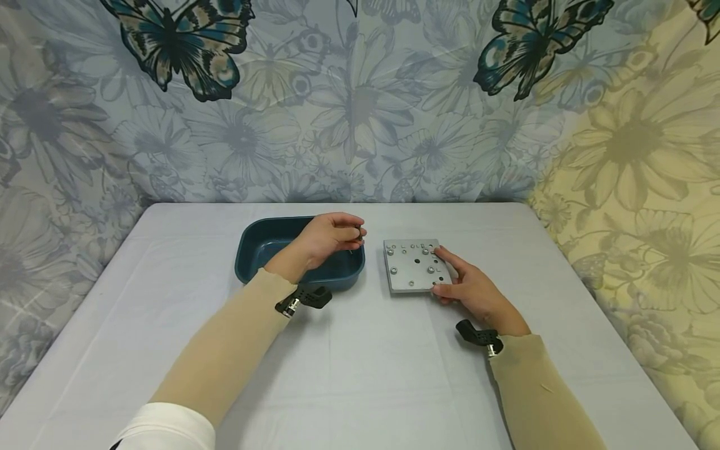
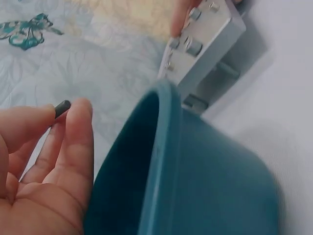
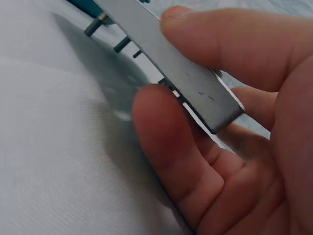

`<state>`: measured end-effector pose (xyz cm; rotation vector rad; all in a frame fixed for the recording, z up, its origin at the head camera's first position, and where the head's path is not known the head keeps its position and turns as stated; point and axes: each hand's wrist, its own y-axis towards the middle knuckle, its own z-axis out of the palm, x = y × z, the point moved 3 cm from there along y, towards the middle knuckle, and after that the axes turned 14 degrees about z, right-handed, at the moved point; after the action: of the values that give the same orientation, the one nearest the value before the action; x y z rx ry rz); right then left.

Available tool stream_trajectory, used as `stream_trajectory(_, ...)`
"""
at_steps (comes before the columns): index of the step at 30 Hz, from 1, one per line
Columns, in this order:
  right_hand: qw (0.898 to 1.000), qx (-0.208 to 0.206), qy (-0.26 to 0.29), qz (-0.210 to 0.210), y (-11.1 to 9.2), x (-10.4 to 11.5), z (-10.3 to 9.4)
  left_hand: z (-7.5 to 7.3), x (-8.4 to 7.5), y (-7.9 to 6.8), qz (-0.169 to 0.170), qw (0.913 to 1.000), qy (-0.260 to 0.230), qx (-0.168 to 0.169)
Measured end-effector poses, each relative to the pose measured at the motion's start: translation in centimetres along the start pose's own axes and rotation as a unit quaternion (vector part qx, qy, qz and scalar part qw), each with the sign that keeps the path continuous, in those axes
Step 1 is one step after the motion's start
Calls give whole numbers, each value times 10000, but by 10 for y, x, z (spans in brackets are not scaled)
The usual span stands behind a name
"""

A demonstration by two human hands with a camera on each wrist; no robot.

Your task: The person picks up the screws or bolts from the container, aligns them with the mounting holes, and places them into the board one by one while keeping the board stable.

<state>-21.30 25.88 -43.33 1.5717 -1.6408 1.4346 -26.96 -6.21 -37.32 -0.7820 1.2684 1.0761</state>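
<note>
My left hand [image 1: 327, 239] is above the right end of a dark teal plastic bin [image 1: 340, 280], pinching a small dark pin-like piece [image 2: 62, 108] between thumb and fingertips. The piece's far end is hidden by the fingers. To the right, my right hand [image 1: 478, 292] grips a thick grey metal plate [image 1: 404, 275] by its right edge. Several bolts and holes show across the plate's upper face. In the right wrist view, threaded bolt ends [image 3: 122, 44] stick out below the plate, and a fingertip presses against its underside.
A white cloth [image 1: 360, 381] covers the table. Patterned fabric with butterflies and flowers [image 1: 360, 125] hangs behind the table's far edge and along both sides. The bin's raised rim [image 2: 164, 127] stands between my left hand and the plate.
</note>
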Motion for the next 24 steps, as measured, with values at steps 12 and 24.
stream_trajectory(12,9988,262,383,-136,1,-4,-3,52,7,19,135,9986,499,83)
stream_trajectory(24,9979,361,537,-75,2,-3,-4,90,22,38,215,9942,1053,-39)
